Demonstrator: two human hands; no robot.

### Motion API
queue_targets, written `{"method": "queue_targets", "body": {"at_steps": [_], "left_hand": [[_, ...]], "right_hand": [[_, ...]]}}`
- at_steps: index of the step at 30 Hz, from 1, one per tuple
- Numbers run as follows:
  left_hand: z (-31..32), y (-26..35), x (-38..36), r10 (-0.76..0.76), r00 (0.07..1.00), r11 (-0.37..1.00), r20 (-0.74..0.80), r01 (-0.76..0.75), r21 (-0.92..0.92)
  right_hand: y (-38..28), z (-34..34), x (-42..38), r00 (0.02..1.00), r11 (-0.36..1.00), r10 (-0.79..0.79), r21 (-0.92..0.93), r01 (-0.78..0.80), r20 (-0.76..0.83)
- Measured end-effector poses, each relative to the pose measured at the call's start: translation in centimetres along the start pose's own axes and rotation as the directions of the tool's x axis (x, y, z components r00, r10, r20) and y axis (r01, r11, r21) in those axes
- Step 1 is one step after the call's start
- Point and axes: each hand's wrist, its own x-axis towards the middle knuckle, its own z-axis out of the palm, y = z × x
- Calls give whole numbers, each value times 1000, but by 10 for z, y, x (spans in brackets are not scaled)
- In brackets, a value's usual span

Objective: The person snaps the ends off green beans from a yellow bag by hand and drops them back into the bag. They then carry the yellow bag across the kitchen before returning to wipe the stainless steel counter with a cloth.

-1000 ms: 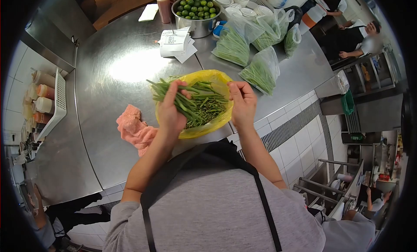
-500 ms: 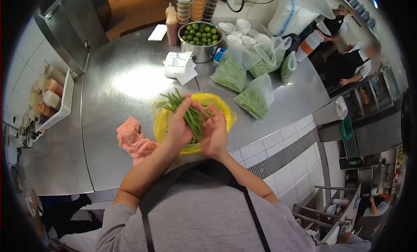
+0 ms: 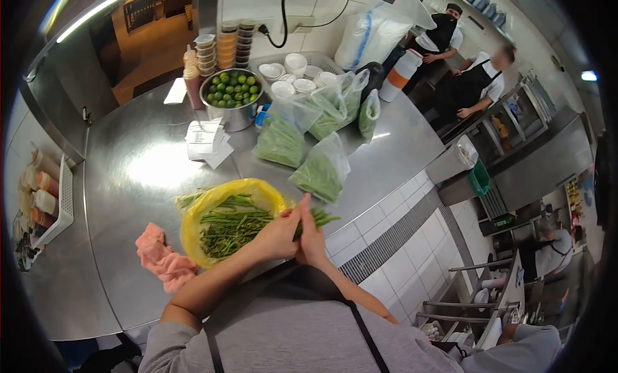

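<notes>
In front of me is a round container lined with a yellow plastic bag [image 3: 190,238], holding many thin green stalks [image 3: 228,234]. Just past its right rim, my left hand [image 3: 281,236] is closed round a bunch of green stems [image 3: 327,217], whose ends stick out to the right. My right hand [image 3: 312,238] presses the bunch from the other side, fingers pointing up. The palms hide the middle of the bunch. Beyond my hands lie clear bags of cut greens [image 3: 322,169], and a pink cloth [image 3: 161,257] is left of the container.
On the steel table [image 3: 135,212] stand a pot of limes [image 3: 238,119], sauce bottles [image 3: 192,83], paper slips [image 3: 205,138] and a rack of white bowls [image 3: 296,64]. A white basket [image 3: 63,202] sits at the left. Two people [image 3: 473,86] stand at the back right.
My hands have moved from over the yellow-lined container to its right side, still with the bunch of stems. The stalks inside now show. The view has shifted, so the table appears lower and further left.
</notes>
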Motion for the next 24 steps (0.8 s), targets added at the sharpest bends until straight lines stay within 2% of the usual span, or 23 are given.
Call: {"method": "queue_targets", "body": {"at_steps": [2,3,4,5,6,7,9,10,11,12,14,15,16,17,18,20,21,23,24], "left_hand": [[-11,15,20,360,933,914,-21,-357,-193],[-22,23,31,285,955,914,77,-246,-322],[-33,30,47,264,961,946,80,-242,-214],[-42,36,67,242,967,967,81,-233,-103],[-38,34,94,321,945,947,-64,-321,18],[-34,34,123,406,892,912,-199,-380,156],[-40,53,178,306,929,941,-208,-262,214],[-37,57,209,210,952,955,-222,-150,256],[-29,56,235,109,965,955,-238,-35,295],[-22,55,251,82,963,954,-256,-2,299],[-14,53,277,-152,962,777,-226,258,574],[-20,56,282,-183,954,769,-238,290,570],[-31,61,280,-243,961,733,-131,270,624],[-34,61,278,-307,951,706,-19,241,666],[-34,53,277,-339,940,704,-30,275,655],[-42,40,268,-348,921,718,-177,383,582],[-48,38,261,-376,905,703,-200,419,575],[-58,40,243,-334,929,753,-158,364,549],[-59,42,232,-358,917,741,-177,394,543]], "right_hand": [[-31,-21,8,974,994,-75,57,89,-214],[-44,-40,18,968,983,-137,96,159,-211],[-59,-61,29,958,964,-194,138,226,-210],[-79,-77,37,964,985,-157,42,169,-214],[-98,-91,47,970,993,-118,-55,109,-214],[-111,-102,59,973,994,-101,-56,92,-207],[-132,-118,92,987,953,-94,-298,51,-132],[-137,-123,111,991,953,-72,-301,36,-109],[-138,-127,131,998,904,4,-426,-33,-69],[-139,-129,147,996,835,81,-544,-85,-32],[-139,-130,166,991,793,129,-602,-93,17],[-142,-131,171,991,727,99,-687,-9,92],[-147,-133,170,983,651,81,-755,72,164],[-153,-134,167,974,693,54,-710,124,222],[-162,-134,166,967,691,88,-714,112,237],[-180,-131,169,866,507,15,-750,424,500],[-189,-125,170,850,518,39,-738,432,525],[-205,-114,172,652,476,34,-586,655,757],[-210,-108,173,633,489,49,-571,659,773]]}}
